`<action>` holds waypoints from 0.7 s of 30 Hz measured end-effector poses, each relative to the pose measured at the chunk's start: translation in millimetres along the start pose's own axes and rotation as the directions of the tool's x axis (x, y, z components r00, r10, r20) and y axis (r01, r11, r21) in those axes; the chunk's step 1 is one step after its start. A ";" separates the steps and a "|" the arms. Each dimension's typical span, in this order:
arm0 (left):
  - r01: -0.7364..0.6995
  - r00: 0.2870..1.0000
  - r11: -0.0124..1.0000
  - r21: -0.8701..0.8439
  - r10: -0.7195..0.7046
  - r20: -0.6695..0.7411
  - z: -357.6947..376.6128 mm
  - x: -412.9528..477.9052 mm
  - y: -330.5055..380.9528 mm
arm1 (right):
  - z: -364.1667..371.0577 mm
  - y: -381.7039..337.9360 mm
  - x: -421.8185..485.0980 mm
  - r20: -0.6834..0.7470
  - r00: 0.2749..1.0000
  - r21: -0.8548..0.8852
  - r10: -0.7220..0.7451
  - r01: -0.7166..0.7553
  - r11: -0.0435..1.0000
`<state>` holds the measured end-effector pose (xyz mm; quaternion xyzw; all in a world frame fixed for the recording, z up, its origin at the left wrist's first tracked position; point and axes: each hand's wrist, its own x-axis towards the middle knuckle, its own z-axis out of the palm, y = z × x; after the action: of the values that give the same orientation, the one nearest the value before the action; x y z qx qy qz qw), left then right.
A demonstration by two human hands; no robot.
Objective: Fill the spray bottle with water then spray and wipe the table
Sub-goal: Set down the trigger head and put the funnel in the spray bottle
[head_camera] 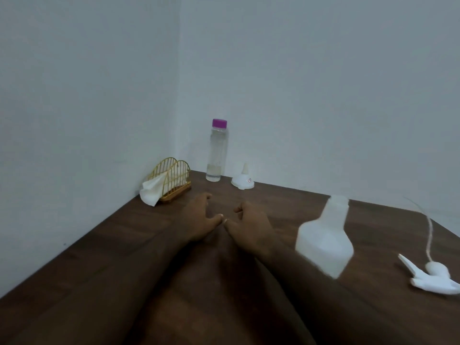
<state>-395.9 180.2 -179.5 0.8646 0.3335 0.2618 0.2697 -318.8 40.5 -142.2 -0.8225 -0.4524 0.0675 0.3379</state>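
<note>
A translucent white spray bottle (324, 237) stands uncapped on the dark wooden table (99, 257) at the right. Its white trigger head (434, 277) with a long tube lies on the table further right. A clear water bottle (216, 153) with a purple cap stands in the far corner, holding a little water. A white funnel (243, 180) sits upside down beside it. My left hand (199, 220) and my right hand (249, 224) hover side by side over the middle of the table, fingers loosely curled, holding nothing.
A gold wire napkin holder (171, 179) with white tissues (150, 194) stands at the far left against the wall. White walls close off the table at the left and the back.
</note>
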 end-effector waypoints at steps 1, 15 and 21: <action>0.023 1.000 0.999 -0.043 -0.024 -0.007 1.1 6.8 -3.3 | 5.3 -1.7 11.9 0.005 1.000 0.013 0.020 -0.020 1.000; 0.003 0.999 0.997 -0.073 -0.006 -0.032 25.8 83.7 -21.2 | 39.3 42.7 212.7 -0.196 0.886 0.093 0.421 -0.411 0.907; -0.041 0.999 0.993 -0.109 0.039 -0.021 31.4 104.8 -22.7 | 56.5 55.0 245.7 -0.282 0.871 0.021 0.402 -0.413 0.910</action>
<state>-318.8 260.6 -188.1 0.8524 0.3040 0.2933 0.3082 -160.9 242.6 -171.4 -0.9071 -0.2178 0.0111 0.3600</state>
